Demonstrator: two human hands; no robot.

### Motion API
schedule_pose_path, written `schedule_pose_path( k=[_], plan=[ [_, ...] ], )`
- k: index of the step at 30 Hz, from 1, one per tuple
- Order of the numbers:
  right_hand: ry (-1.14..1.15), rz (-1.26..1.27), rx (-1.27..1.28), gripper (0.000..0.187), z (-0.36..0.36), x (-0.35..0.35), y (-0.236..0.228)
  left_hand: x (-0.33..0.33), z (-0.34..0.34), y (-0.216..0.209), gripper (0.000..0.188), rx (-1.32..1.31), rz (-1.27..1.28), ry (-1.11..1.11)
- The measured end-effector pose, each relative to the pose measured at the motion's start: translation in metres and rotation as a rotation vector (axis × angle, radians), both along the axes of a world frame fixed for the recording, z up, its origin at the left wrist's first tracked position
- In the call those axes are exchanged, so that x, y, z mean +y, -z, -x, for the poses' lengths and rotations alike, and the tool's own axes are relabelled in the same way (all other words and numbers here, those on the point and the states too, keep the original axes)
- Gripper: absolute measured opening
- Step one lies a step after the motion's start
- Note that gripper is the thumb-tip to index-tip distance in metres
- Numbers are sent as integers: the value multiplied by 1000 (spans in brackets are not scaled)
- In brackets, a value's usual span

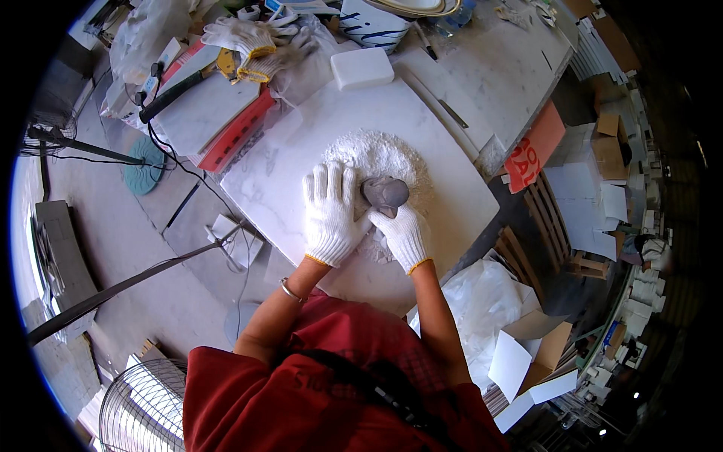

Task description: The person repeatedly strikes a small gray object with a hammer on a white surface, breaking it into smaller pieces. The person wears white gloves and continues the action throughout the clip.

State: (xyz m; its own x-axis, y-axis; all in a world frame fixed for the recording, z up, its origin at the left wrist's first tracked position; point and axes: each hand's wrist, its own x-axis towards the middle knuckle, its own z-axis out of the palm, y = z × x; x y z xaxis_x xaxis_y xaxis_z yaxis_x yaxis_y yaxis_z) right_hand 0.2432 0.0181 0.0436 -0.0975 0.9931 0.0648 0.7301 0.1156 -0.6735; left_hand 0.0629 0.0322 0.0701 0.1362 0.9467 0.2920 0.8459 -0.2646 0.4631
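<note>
A dark grey, rounded piece (387, 193), smooth and lumpy like stone or clay, sits at the middle of a heap of white powder (376, 151). My right hand (404, 235), in a white knit glove, grips its near edge, the thumb against it and the other fingers partly hidden. My left hand (329, 211), gloved the same way, lies flat just left of the piece with its fingers stretched out over the powder's edge. Beneath both is a white marble-like slab (452, 196).
On the left are a black-handled hammer (181, 94) and spare gloves (252, 45). A white block (361, 68) rests on the slab's far edge. A wire fan cage (143, 403) stands lower left. Plastic sheeting (478, 301) and an open carton (535, 350) are lower right.
</note>
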Motion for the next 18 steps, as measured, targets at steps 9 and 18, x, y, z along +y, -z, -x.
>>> schedule_pose_path(
  k=[9,18],
  plan=[
    [353,679,596,27,9,0,-93,0,2,-4,76,-17,9,3],
    [315,666,480,31,10,10,-36,2,2,-6,74,-7,7,14]
  ],
)
